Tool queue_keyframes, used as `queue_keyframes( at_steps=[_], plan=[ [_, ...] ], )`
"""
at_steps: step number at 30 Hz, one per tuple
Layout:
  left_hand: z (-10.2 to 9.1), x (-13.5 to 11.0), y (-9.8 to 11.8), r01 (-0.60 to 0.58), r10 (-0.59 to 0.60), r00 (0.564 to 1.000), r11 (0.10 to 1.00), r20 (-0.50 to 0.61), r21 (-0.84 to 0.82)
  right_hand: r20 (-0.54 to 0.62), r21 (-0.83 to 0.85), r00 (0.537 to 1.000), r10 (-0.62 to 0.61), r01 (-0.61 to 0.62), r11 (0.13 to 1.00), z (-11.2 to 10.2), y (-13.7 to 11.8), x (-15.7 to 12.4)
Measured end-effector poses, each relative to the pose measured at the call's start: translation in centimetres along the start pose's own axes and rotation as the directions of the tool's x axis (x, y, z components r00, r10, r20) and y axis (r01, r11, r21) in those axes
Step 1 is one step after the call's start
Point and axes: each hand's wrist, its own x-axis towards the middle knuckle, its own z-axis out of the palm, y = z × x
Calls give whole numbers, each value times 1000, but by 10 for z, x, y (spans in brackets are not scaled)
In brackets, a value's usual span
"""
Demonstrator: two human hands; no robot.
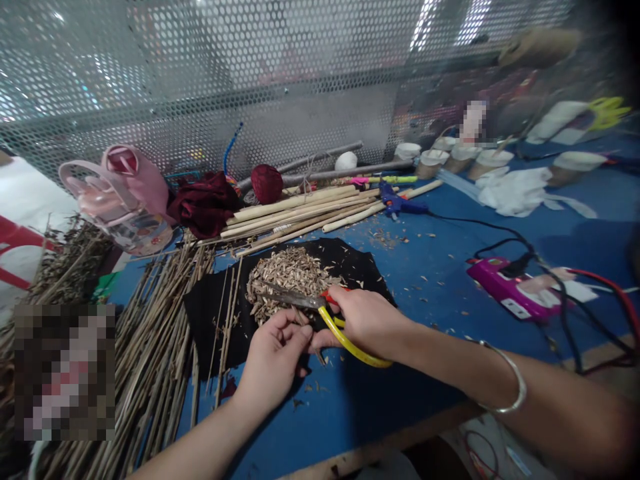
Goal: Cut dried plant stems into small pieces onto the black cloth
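My right hand (367,320) is closed round the yellow-and-red handles of a pair of scissors (320,308), whose blades point left over a heap of short cut stick pieces (286,272). My left hand (274,357) is pinched shut just below the blades, holding a small stick piece that I can barely make out. The heap lies on a black cloth (210,313) spread on the blue table (430,267). A silver bangle (510,387) circles my right wrist.
Thin dry sticks (155,333) lie in a bundle at the left, thicker pale sticks (300,210) behind the cloth. A blue glue gun (397,203), a pink power strip (505,283) with cables, dark red fabric (205,200), a pink bottle (120,200) and a mesh wall (250,80) surround them.
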Motion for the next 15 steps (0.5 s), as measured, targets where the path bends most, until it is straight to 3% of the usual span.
queue_keyframes(
  at_steps=[15],
  plan=[
    [-1, 1, 2, -4, 4, 1000, 1000, -18, -14, -89, 28, 990, -111, 114, 993, -2, 1, -2]
  ],
)
